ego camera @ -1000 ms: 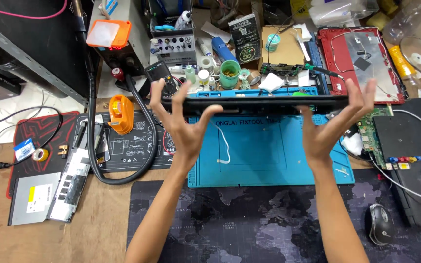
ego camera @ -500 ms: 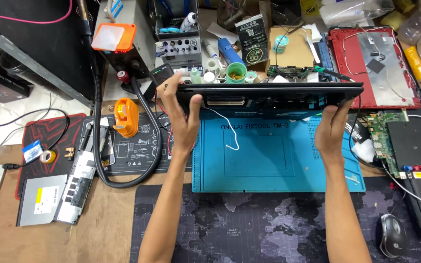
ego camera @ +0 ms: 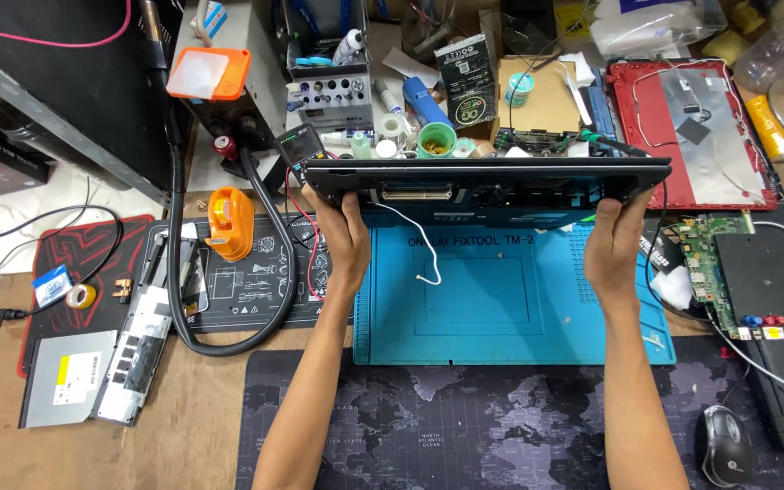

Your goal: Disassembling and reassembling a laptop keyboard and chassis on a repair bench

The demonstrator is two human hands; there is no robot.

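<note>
A: Laptop chassis: black. Repair mat: blue. Dangling wire: white.

B: Confirmed. Desk mat: dark, grey world-map pattern. Laptop lid: red. Circuit board: green. Small tool: orange.

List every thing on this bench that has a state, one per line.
Laptop base: held up on edge, insides showing.
Left hand: gripping the base's left end.
Right hand: gripping its right end.
White wire: dangling loose.
Blue mat: lying flat.
Red cover: lying open, inner side up.
</note>
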